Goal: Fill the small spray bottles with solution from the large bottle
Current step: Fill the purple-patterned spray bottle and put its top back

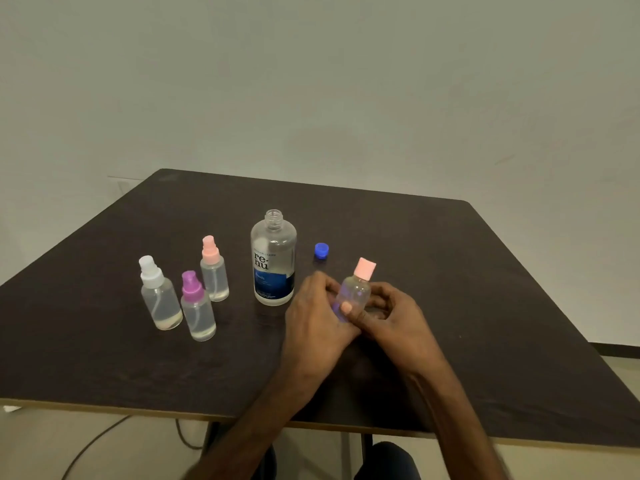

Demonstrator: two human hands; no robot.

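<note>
Beside the open large bottle (273, 258), left hand (317, 317) and right hand (398, 315) grip a small bottle (356, 291); its pink cap (365, 268) is on; unscrewing it probably comes next.

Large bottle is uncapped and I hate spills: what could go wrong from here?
The large bottle stands open close beside the left hand; a nudge could tip it. The loose blue cap could roll away. The small pink-capped bottle, which the right hand also grips, looks narrow-necked, so pouring may miss.
</note>
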